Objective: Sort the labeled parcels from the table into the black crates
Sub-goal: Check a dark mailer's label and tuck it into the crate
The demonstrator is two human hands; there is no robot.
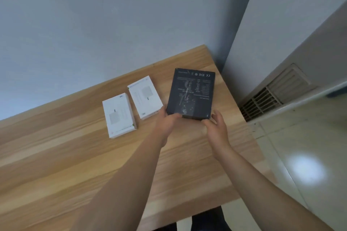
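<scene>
Three boxes on the table (pixel 75 155), in a row near its far right corner, against the wall (pixel 112 15). Leftmost box (pixel 119 115) lies flat, nearest the viewer of the three. Middle box (pixel 145 96) lies flat just right of it and a bit farther back, a narrow gap between them. Rightmost, the largest box (pixel 190 93), sits close beside the middle one. Left hand (pixel 169 122) at its near left corner, right hand (pixel 216 127) at its near right corner. Floor (pixel 304 155) right of the table; a vent grille (pixel 272 93) low on the right wall.
</scene>
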